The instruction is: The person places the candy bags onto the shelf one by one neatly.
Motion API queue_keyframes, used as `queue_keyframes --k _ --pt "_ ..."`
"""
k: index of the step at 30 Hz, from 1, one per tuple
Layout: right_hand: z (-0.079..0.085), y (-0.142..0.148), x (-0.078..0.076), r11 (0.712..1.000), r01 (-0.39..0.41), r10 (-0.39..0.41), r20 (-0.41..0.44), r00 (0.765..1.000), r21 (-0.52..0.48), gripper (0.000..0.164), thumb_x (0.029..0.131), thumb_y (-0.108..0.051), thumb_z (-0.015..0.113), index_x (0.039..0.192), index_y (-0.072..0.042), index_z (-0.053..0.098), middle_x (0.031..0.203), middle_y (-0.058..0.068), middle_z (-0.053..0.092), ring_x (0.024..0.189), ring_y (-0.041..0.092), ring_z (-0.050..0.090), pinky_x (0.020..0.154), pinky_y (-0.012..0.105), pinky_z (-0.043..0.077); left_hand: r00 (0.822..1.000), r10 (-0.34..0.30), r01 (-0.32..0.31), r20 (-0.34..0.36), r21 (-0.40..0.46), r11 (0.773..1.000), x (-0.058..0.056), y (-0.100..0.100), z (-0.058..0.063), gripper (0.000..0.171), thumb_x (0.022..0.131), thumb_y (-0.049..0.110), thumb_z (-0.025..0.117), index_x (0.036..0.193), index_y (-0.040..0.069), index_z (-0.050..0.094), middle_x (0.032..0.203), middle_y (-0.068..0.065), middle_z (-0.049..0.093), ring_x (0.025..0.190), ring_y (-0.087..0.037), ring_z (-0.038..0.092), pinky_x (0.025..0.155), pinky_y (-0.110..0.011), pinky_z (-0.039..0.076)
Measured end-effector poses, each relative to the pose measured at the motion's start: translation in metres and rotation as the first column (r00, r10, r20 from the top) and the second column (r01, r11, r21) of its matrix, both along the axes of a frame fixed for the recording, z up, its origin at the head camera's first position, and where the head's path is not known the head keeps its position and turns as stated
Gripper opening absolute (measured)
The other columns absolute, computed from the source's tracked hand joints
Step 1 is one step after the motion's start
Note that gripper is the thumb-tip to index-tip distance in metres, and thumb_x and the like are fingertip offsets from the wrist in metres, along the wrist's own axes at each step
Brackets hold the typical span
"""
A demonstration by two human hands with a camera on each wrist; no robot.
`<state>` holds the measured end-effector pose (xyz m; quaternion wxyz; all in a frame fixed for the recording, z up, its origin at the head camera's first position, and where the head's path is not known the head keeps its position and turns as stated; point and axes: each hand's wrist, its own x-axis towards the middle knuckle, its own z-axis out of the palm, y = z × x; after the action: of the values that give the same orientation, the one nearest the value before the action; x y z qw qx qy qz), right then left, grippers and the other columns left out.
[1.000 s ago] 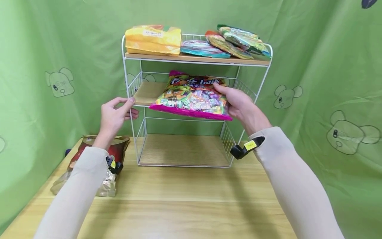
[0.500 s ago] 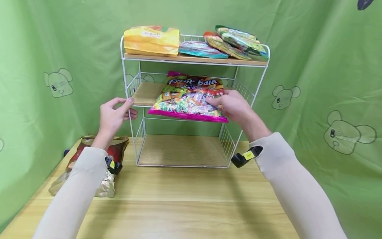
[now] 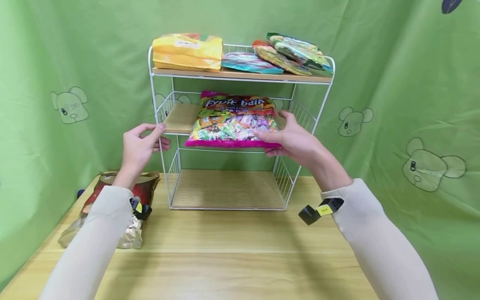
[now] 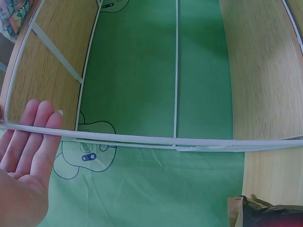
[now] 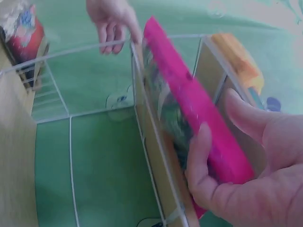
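Note:
A fruit candy bag [image 3: 232, 118] with pink edges lies on the middle shelf [image 3: 181, 118] of a white wire rack, its lower edge jutting past the shelf front. My right hand [image 3: 294, 139] holds the bag at its right end, thumb over the front, a finger under the pink edge. In the right wrist view the bag's pink edge [image 5: 189, 99] runs between thumb and fingers. My left hand [image 3: 140, 146] grips the rack's left front post at the middle shelf corner. Seen from the left wrist, its fingers [image 4: 35, 146] lie behind the white wire.
On the top shelf are a yellow bag [image 3: 187, 54], a teal bag [image 3: 251, 62] and overlapping red-gold and green bags [image 3: 300, 48]. A brown and red bag [image 3: 146, 187] and a silvery gold bag [image 3: 131, 235] lie on the table left of the rack, partly behind my left arm.
The candy bag has shifted slightly left and its front edge now sits more level. My right hand has slid lower on the bag's right end. The left hand has stayed on the post.

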<state>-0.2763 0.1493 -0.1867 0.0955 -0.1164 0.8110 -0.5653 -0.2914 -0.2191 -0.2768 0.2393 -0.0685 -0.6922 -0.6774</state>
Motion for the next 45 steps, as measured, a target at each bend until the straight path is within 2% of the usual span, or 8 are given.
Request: queue_keyframes --k 3,7,12,17,24,34,40,45 --pt "-0.001 -0.005 0.006 0.989 0.043 -0.026 -0.121 0.992 0.138 0.124 0.082 -0.029 0.088 0.163 -0.019 -0.006 0.134 0.023 0.053 0.108 0.030 0.064 0.112 0.048 0.050 1.000 0.006 -0.006 0.003 -0.003 1.000 0.000 -0.001 0.000 0.036 0.094 0.032 0.074 0.111 0.002 0.069 0.076 -0.003 0.077 0.066 -0.016 0.075 0.073 -0.029 0.066" --pt "-0.009 -0.010 0.007 0.934 0.163 -0.048 -0.338 0.940 0.318 0.120 0.077 -0.027 0.091 0.162 -0.007 0.008 0.158 0.022 0.035 0.143 0.040 0.040 0.125 0.060 0.029 1.000 0.006 -0.006 0.016 -0.012 1.000 -0.001 -0.002 0.000 0.038 0.094 0.033 0.074 0.113 0.002 0.069 0.077 -0.003 0.077 0.067 -0.016 0.075 0.074 -0.029 0.066" --pt "-0.017 -0.011 0.006 0.869 0.308 -0.096 -0.479 0.873 0.388 0.109 0.079 -0.038 0.088 0.159 -0.003 0.022 0.155 0.023 0.042 0.140 0.042 0.043 0.120 0.063 0.037 1.000 0.003 -0.002 0.013 -0.009 1.000 -0.003 -0.001 -0.002 0.037 0.094 0.033 0.074 0.114 0.001 0.068 0.078 -0.005 0.077 0.068 -0.017 0.076 0.074 -0.030 0.066" --pt "-0.020 -0.013 0.006 0.823 0.375 -0.089 -0.556 0.827 0.426 0.098 0.083 -0.042 0.084 0.155 0.000 0.031 0.153 0.024 0.046 0.140 0.045 0.043 0.125 0.062 0.024 1.000 -0.002 0.002 -0.003 0.003 1.000 -0.004 -0.001 -0.001 0.036 0.094 0.032 0.075 0.112 0.001 0.069 0.077 -0.006 0.077 0.066 -0.017 0.075 0.073 -0.030 0.067" --pt "-0.024 -0.018 -0.001 0.827 0.345 -0.063 -0.537 0.841 0.443 0.089 0.090 -0.044 0.076 0.157 -0.004 0.033 0.155 0.021 0.045 0.141 0.042 0.044 0.119 0.060 0.037 1.000 -0.001 0.001 0.003 0.005 1.000 -0.003 -0.001 0.000 0.036 0.094 0.032 0.075 0.112 0.001 0.069 0.076 -0.004 0.077 0.066 -0.017 0.075 0.072 -0.030 0.067" --pt "-0.025 -0.044 -0.014 0.817 0.314 -0.004 -0.541 0.841 0.484 0.083 0.092 -0.047 0.072 0.154 -0.002 0.039 0.154 0.018 0.048 0.140 0.038 0.046 0.126 0.051 0.025 1.000 -0.003 0.003 -0.001 0.005 1.000 -0.003 -0.002 -0.002 0.038 0.094 0.032 0.074 0.112 0.000 0.069 0.076 -0.004 0.077 0.065 -0.017 0.075 0.072 -0.030 0.067" --pt "-0.027 -0.058 -0.018 0.810 0.353 -0.016 -0.583 0.812 0.468 0.063 0.093 -0.050 0.070 0.134 -0.004 0.058 0.130 0.014 0.068 0.117 0.035 0.062 0.112 0.049 0.033 0.999 -0.043 0.044 -0.031 0.049 0.998 -0.004 -0.002 -0.003 0.036 0.095 0.027 0.074 0.111 -0.004 0.068 0.073 -0.003 0.076 0.063 -0.017 0.074 0.070 -0.031 0.067" --pt "-0.028 -0.066 -0.020 0.806 0.379 -0.031 -0.606 0.795 0.455 0.051 0.095 -0.052 0.067 0.115 -0.006 0.064 0.106 0.010 0.072 0.098 0.031 0.064 0.106 0.047 0.034 0.997 -0.074 0.076 -0.038 0.077 0.994 -0.005 -0.004 -0.002 0.030 0.094 0.022 0.074 0.110 -0.004 0.068 0.072 -0.005 0.075 0.063 -0.017 0.074 0.070 -0.031 0.066"
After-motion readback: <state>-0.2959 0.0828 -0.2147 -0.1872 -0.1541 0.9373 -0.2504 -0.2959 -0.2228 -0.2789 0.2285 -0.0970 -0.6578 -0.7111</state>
